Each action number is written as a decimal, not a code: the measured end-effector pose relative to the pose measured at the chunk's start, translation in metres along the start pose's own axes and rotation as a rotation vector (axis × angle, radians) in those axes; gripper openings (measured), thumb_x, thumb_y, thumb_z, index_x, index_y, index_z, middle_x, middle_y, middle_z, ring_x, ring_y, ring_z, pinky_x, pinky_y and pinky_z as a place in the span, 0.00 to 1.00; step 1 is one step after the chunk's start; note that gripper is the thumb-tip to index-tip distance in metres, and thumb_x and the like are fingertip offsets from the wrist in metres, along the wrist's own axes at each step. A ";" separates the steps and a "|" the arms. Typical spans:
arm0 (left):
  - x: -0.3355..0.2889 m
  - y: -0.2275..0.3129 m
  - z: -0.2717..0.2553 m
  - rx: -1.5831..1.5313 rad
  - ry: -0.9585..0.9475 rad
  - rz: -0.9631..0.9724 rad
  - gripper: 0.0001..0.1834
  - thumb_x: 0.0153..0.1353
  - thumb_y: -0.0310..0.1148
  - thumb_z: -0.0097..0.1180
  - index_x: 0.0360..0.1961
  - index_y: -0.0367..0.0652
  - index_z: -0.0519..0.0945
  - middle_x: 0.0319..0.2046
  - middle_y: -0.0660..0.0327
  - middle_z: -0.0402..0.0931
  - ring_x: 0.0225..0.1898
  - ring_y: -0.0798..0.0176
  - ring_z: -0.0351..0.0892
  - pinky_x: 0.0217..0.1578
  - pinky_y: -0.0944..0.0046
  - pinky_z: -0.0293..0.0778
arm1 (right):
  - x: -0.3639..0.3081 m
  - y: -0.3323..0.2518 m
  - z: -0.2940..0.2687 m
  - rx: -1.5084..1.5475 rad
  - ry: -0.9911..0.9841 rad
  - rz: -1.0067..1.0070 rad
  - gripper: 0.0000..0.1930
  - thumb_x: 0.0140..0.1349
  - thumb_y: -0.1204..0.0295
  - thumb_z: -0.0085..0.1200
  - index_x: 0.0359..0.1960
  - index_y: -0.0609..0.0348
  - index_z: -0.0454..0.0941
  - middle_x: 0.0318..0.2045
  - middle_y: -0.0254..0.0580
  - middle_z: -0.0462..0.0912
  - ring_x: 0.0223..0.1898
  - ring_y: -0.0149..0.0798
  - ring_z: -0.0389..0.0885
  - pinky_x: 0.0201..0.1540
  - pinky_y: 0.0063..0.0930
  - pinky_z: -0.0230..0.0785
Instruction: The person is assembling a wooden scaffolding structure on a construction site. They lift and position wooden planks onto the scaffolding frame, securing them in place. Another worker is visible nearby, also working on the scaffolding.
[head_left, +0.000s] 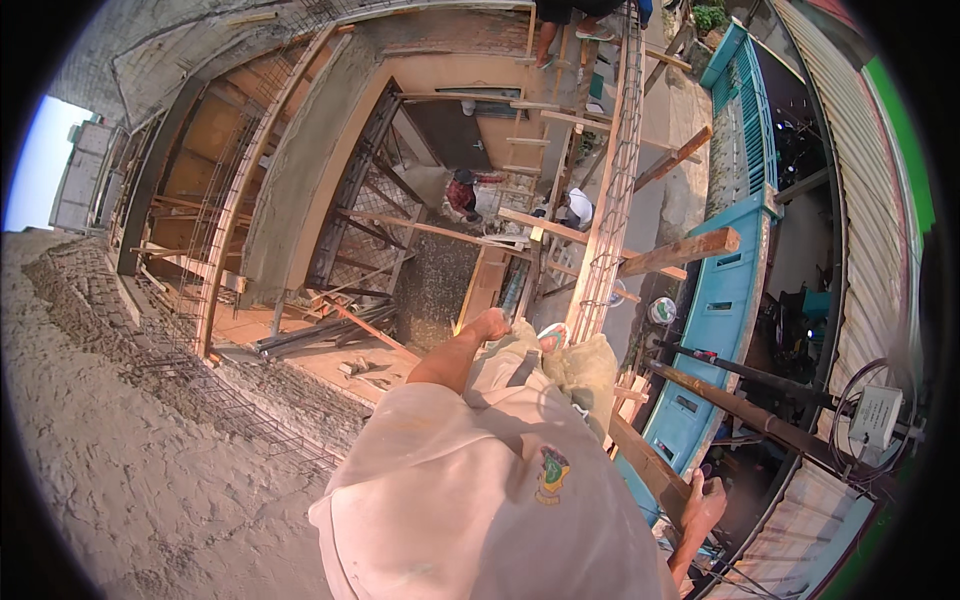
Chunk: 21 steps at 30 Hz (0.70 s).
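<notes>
My left hand (487,325) is closed in a loose fist beside my knee; whatever is inside it, if anything, is hidden. At lower right, my right hand (704,503) has its fingers curled at the edge of a wooden plank (650,463), which slants up toward my legs. My pale trousers (585,375) show under the light shirt. A foot in a sandal (552,338) shows at the near end of a long rebar cage (617,150), which lies between narrow boards and runs away from me.
Far below on the left, two people (462,195) (578,208) work near a dark gravelly floor (432,290). Wooden beams (680,252) jut out to the right, above a blue gate (715,300). Wet concrete (150,430) spreads at left. Another person's legs (548,40) show at the top.
</notes>
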<state>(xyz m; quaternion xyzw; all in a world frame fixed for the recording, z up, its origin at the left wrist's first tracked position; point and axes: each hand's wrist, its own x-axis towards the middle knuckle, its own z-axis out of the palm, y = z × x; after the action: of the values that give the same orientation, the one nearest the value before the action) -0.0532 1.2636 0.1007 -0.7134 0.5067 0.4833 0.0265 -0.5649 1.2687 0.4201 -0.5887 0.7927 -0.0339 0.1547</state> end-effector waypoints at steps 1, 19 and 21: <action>-0.009 -0.015 0.004 -0.102 0.017 -0.086 0.31 0.51 0.46 0.64 0.50 0.33 0.79 0.51 0.42 0.77 0.54 0.44 0.77 0.55 0.55 0.72 | 0.000 0.001 0.001 0.008 0.002 -0.003 0.24 0.60 0.57 0.60 0.21 0.70 0.72 0.18 0.55 0.75 0.21 0.52 0.72 0.30 0.44 0.64; -0.007 -0.056 0.047 -0.380 0.073 -0.241 0.23 0.48 0.44 0.64 0.42 0.39 0.85 0.41 0.44 0.82 0.47 0.48 0.82 0.48 0.56 0.76 | -0.004 0.000 -0.002 0.007 0.022 0.046 0.25 0.59 0.56 0.61 0.19 0.68 0.72 0.17 0.58 0.74 0.21 0.57 0.72 0.29 0.46 0.63; 0.004 -0.034 0.012 -0.450 0.162 -0.181 0.16 0.52 0.34 0.62 0.40 0.36 0.83 0.33 0.45 0.83 0.35 0.55 0.85 0.37 0.56 0.79 | -0.004 0.001 -0.001 -0.008 0.054 0.009 0.29 0.61 0.52 0.57 0.20 0.70 0.68 0.16 0.59 0.68 0.20 0.54 0.63 0.29 0.46 0.60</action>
<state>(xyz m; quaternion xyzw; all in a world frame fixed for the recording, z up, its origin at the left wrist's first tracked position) -0.0353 1.2837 0.0763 -0.7802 0.3210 0.5209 -0.1303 -0.5651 1.2722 0.4217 -0.5844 0.7994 -0.0460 0.1312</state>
